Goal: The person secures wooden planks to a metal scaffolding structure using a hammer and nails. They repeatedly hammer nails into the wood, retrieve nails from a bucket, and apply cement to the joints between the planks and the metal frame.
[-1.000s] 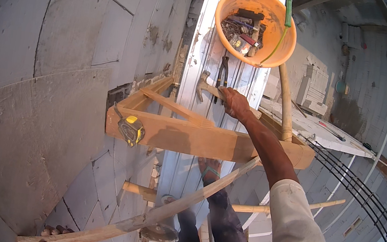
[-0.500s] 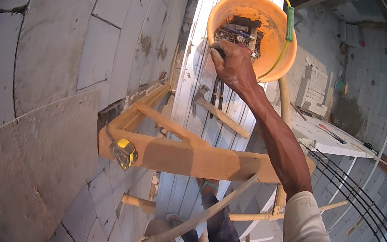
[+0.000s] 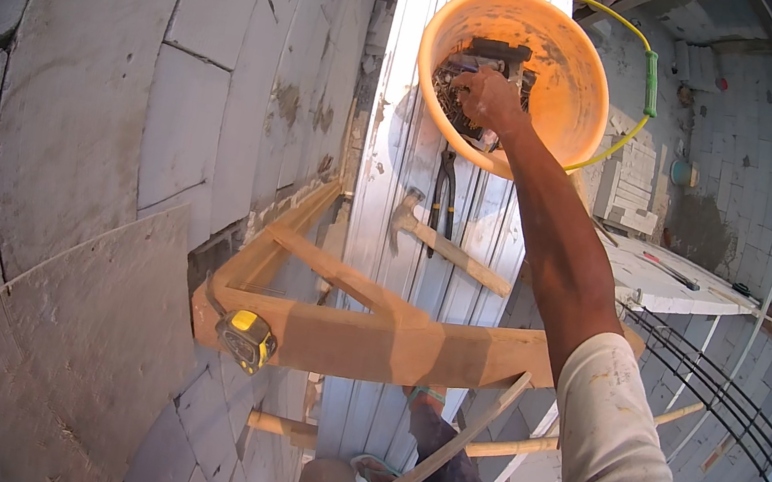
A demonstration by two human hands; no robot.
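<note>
My right hand (image 3: 491, 103) is down inside an orange bucket (image 3: 570, 99), over a pile of nails and small metal pieces (image 3: 447, 99). Its fingers are bent and drawn together at the pile; what they hold, if anything, is hidden. A dark block (image 3: 499, 50) lies in the bucket beyond the hand. Close to the bucket's near side are pincers (image 3: 444, 200) with dark handles and a claw hammer (image 3: 455, 252) with a wooden handle. My left hand is out of view.
A wooden frame (image 3: 370, 344) crosses the ribbed metal plank (image 3: 350, 402), with a yellow-black tape measure (image 3: 246, 338) hooked on its left end. A slanting wooden stick (image 3: 431, 465) stands nearer me. Block walls (image 3: 111, 127) rise at left; steel bars (image 3: 715, 394) run at right.
My right hand has gone from above the bucket's near rim down into the pile inside. The bucket's handle has swung outward to the right. The view has shifted slightly.
</note>
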